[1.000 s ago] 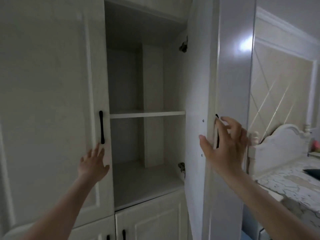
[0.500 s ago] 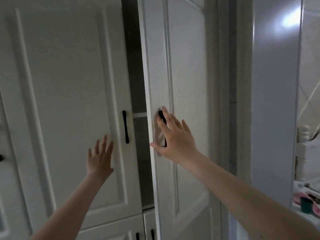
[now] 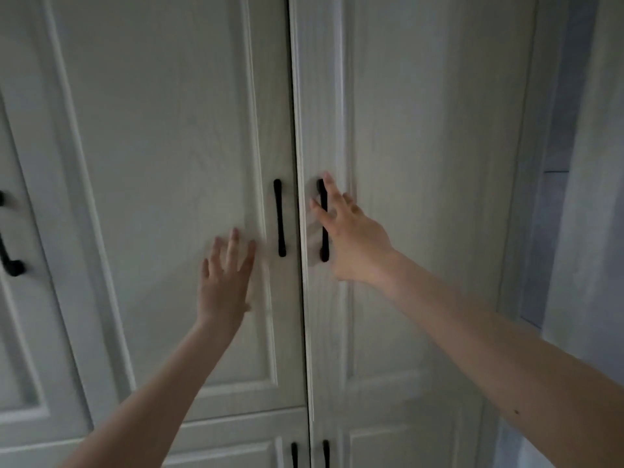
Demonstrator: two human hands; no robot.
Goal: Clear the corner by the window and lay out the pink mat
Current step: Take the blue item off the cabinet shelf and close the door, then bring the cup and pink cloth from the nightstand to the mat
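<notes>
Fingers of your right hand point(image 3: 351, 238) lie spread over the black handle point(image 3: 324, 221); your left hand point(image 3: 226, 278) is flat on the neighbouring door point(image 3: 162, 163). Press evenly until both sit flush. No pink mat shows near either hand.

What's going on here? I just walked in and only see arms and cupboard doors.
A person is standing at a white wardrobe with both arms stretched out. The left hand lies flat with spread fingers on the left door, beside its black handle. The right hand reaches with straight fingers across the black handle of the right door. The two doors meet with only a thin seam between them. No pink mat is in view.
</notes>
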